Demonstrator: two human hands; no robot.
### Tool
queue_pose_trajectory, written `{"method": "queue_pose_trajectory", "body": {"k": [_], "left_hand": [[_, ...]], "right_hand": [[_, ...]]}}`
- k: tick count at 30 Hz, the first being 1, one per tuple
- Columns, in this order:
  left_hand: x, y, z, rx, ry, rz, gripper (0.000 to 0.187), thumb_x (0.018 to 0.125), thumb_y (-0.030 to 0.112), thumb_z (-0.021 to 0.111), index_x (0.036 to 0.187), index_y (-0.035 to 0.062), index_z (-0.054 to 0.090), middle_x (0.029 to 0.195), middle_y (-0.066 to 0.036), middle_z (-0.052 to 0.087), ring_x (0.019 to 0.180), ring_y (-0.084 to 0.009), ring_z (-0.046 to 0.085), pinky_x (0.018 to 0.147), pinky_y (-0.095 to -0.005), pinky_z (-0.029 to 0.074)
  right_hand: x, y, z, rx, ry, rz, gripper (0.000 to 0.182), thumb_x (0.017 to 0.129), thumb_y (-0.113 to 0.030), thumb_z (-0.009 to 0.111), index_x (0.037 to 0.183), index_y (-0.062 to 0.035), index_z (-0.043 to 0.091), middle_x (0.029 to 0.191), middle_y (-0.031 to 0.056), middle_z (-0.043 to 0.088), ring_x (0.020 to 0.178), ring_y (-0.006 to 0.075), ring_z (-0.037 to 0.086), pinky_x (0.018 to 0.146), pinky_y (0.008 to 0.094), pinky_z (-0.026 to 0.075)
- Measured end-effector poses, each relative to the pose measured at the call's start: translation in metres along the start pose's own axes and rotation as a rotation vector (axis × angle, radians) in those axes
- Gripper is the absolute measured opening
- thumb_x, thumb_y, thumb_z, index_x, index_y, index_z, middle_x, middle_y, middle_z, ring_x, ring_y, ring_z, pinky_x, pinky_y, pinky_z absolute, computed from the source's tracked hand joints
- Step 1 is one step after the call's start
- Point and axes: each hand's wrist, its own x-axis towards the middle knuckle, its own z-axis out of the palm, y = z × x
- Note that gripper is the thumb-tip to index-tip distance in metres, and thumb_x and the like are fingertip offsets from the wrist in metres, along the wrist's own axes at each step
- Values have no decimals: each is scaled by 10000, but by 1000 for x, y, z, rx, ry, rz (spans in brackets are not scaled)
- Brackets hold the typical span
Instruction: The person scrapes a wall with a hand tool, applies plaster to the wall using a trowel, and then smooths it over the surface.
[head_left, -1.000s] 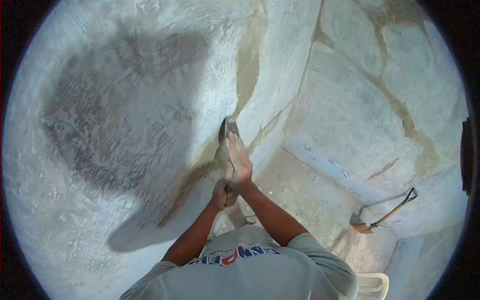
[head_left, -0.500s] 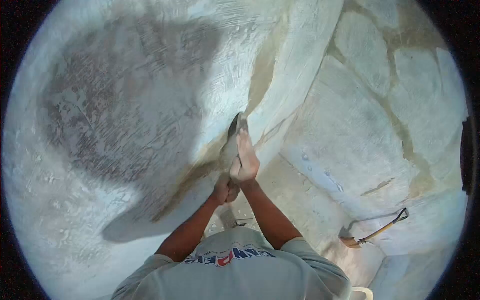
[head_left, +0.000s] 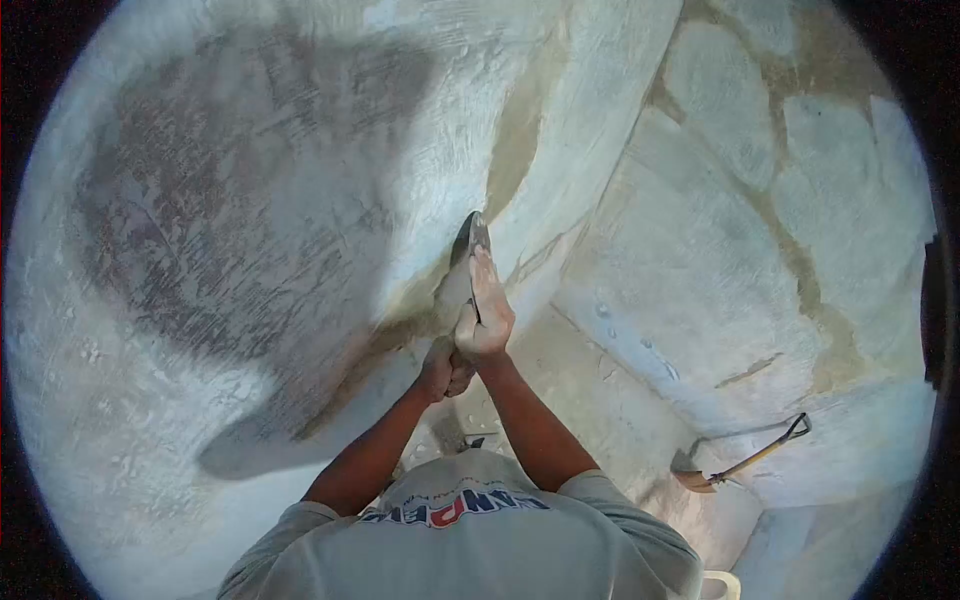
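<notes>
My left hand (head_left: 437, 371) is closed in a fist low on a trowel (head_left: 466, 240); the handle is hidden inside it. My right hand (head_left: 487, 305) lies with straight fingers along the trowel's blade, its heel just above my left fist. The blade's dark tip points up and rests at or very near the pale plastered wall (head_left: 440, 160). Around it runs a brownish, uncoated strip (head_left: 515, 150), above the tip and down to the left of my hands.
A corner edge divides the plastered wall from another wall (head_left: 700, 230) with large pale patches and brown joints. A shovel (head_left: 745, 464) with a yellowish shaft leans at lower right. A pale curved rim (head_left: 722, 583) shows at the bottom edge.
Both hands and the trowel have shifted slightly up and to the left in view. The grip looks the same, and the wall and shovel also sit slightly further left as the view moved.
</notes>
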Motion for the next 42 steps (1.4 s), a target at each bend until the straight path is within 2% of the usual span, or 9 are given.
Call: {"method": "queue_pose_trajectory", "body": {"k": [6,13,14,23,31,32,35,36,42], "left_hand": [[-51,-13,23,-53,291,-66,545,991,550,361,618,167,464,447,25,348,301,-100,285,296,-274,228],[-72,17,38,13,212,-104,581,981,593,351,604,158,427,446,20,342,287,-109,269,288,-282,208],[-80,21,55,82,429,-82,573,984,589,356,604,164,411,452,19,350,286,-112,267,286,-284,208],[-106,32,67,63,411,-138,529,996,547,395,617,179,373,468,30,344,294,-108,269,281,-298,204],[-141,73,78,-19,402,-296,514,988,565,410,647,179,407,465,44,328,295,-81,249,274,-256,183],[-135,77,81,15,416,-225,497,981,566,424,680,170,436,469,50,330,296,-73,251,278,-250,185],[-125,88,69,53,179,-296,488,972,568,442,708,158,452,478,52,334,306,-73,254,285,-248,188],[-124,86,85,72,318,-236,467,974,555,449,742,151,467,493,48,350,311,-77,248,288,-251,187],[-139,81,93,40,352,-201,440,988,552,430,803,155,479,504,44,346,313,-82,262,287,-260,188]], "right_hand": [[-30,-23,-1,29,-56,19,561,730,89,424,1278,101,545,1318,282,551,1247,396,539,1055,407,415],[-17,-43,5,74,-5,148,594,733,116,394,1317,108,505,1324,270,555,1260,372,536,1056,385,415],[-18,-50,5,72,-5,150,599,731,118,390,1319,107,503,1325,270,554,1263,372,533,1062,386,408],[-17,-70,3,187,-8,395,615,722,97,370,1318,88,521,1291,289,568,1238,363,555,1069,377,393],[-21,-91,18,127,-44,316,690,743,87,364,1433,56,378,1394,283,479,1304,396,475,1067,347,387],[-14,-80,22,-27,15,223,676,760,86,368,1434,36,397,1346,285,524,1099,360,640,922,325,490],[-12,-77,18,108,-33,431,698,750,100,407,1443,22,383,1376,308,478,1235,419,521,1028,384,423],[-13,-78,15,135,-41,468,692,755,100,412,1442,22,384,1368,315,483,1240,432,516,1034,394,420],[-11,-96,10,119,12,396,667,758,106,413,1417,4,439,1326,283,536,1154,402,595,963,364,464]]}}
